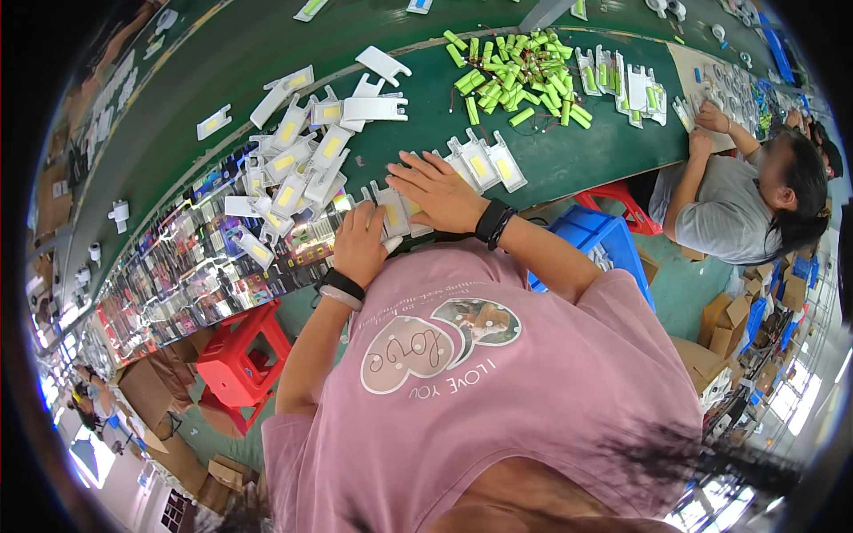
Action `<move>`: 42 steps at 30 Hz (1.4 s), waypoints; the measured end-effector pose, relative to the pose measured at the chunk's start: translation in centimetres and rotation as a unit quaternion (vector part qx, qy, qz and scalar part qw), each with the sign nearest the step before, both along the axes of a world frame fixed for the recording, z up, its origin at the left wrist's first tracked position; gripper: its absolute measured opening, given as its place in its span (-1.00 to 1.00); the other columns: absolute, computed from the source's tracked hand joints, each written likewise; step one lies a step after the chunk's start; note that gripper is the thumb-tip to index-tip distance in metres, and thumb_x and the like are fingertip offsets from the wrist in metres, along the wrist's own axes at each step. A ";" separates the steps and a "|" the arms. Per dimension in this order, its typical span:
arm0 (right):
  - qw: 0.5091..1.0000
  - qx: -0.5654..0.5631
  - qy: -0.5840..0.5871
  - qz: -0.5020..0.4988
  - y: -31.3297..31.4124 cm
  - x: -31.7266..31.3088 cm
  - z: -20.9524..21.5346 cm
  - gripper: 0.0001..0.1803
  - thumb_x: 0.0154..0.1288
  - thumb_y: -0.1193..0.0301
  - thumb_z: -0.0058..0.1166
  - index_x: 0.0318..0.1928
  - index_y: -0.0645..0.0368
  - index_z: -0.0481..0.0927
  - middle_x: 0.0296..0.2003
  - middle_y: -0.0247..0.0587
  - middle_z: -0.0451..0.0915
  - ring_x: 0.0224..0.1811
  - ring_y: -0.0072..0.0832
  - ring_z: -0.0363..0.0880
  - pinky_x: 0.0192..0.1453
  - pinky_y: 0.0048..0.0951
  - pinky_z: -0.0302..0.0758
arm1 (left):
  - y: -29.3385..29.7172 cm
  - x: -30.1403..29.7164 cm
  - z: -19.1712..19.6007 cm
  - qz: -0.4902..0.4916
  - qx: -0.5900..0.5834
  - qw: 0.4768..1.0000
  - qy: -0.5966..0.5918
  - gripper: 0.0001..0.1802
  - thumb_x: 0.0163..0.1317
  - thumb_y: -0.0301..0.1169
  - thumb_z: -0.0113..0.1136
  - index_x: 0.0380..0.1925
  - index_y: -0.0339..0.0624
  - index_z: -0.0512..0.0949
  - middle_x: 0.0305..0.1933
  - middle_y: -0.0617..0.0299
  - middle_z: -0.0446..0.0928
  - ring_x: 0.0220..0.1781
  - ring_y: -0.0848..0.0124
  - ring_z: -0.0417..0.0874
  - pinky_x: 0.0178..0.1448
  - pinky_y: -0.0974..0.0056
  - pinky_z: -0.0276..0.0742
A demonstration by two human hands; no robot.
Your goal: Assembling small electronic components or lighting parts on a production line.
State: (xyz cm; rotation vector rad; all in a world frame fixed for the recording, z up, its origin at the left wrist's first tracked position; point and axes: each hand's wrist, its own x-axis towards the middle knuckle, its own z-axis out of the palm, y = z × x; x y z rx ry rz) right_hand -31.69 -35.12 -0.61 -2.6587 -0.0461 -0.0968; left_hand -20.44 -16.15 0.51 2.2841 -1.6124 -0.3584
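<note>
A row of white plastic housings [477, 165] with yellow pads lies along the near edge of the green bench. My right hand [435, 193] rests over the middle of this row, palm down, fingers stretched and apart. It hides part of the housings beneath. At the row's left end, my left hand [359, 242] has its fingers and thumb around the edge of a white plastic housing [392, 216]. Its fingertips are partly hidden. Left of my hands, more white housings [302, 155] lie in a loose, overlapping pile, several showing yellow pads.
Green battery cells [524, 75] with thin wires are heaped farther back. White housings holding green cells [635, 93] stand to their right. A co-worker [729, 195] sits at the right. A blue crate [604, 238] and red stools [238, 360] are beside the bench.
</note>
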 end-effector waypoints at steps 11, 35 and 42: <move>0.963 0.006 -0.080 -0.256 -3.3 -5.3 1.3 -0.64 0.01 0.48 0.11 -0.09 0.15 0.51 -0.06 -0.13 0.48 0.03 -0.14 0.40 0.07 -0.13 0.34 | -2.7 -0.1 0.2 0.008 0.012 0.998 0.062 -0.25 -0.11 -0.33 0.42 0.12 -0.26 0.33 0.06 0.02 0.34 0.09 0.05 0.41 0.11 0.09 0.43; 0.996 0.005 -0.043 -0.075 -3.6 -5.0 -0.4 -0.70 -0.18 0.29 0.31 -0.36 0.06 0.57 -0.19 -0.30 0.45 0.15 -0.28 0.31 0.21 -0.22 0.23 | -4.4 -0.6 0.7 -0.095 0.020 0.995 -0.022 -0.38 -0.07 -0.19 0.37 0.02 -0.15 0.44 0.22 0.11 0.33 0.19 0.11 0.35 0.28 -0.06 0.19; 0.992 0.016 -0.033 -0.118 -2.6 -5.5 0.0 -0.74 -0.13 0.33 0.29 -0.37 0.07 0.55 -0.16 -0.25 0.43 0.19 -0.24 0.28 0.23 -0.17 0.22 | -6.0 -0.8 -0.2 -0.098 0.021 0.993 -0.069 -0.37 -0.12 -0.12 0.40 -0.03 -0.15 0.48 0.18 0.14 0.35 0.20 0.17 0.34 0.28 -0.11 0.19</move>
